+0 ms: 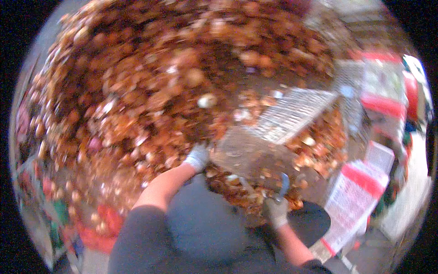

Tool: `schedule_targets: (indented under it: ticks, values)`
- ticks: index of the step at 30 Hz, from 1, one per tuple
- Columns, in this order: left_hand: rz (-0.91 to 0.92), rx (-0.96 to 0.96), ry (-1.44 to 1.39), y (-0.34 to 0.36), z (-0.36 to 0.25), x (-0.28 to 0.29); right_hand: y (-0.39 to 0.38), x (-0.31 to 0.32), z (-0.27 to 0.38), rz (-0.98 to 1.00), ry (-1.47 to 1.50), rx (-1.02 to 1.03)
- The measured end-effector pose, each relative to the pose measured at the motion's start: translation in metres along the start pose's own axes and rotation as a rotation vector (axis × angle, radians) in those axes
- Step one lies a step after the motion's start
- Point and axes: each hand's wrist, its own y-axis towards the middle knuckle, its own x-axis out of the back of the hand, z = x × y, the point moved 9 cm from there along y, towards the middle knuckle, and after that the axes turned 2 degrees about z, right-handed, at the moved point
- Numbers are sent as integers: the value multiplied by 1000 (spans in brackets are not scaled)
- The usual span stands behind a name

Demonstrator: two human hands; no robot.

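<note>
A seated person works with both gloved hands at the edge of a big heap of brown onions [155,68].
The left hand [197,158] reaches to the heap's near edge, just left of a brown board [242,148]; blur hides its fingers, so whether they are apart or closed on an onion cannot be told. The right hand [276,211] is clamped around a small knife [284,183], its blade pointing away from the body, above loose onion skins [228,185] near the board's close side. A pale peeled onion [206,101] lies on the heap beyond the left hand. A grey slatted panel [296,114] slants behind the board, and white-and-red crates [353,201] stand at the right.
</note>
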Motion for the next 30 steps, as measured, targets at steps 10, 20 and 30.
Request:
schedule_targets:
  ticks: [10, 20, 30]
  values:
    - [-192, 416, -550, -59, 34, 97, -13, 9, 35, 42, -28, 102]
    - [-525, 93, 222, -146, -5, 339, -13, -3, 32, 236, 32, 259]
    - [-375, -405, -41, -27, -366, 431, -69, 30, 22, -42, 244, 698]
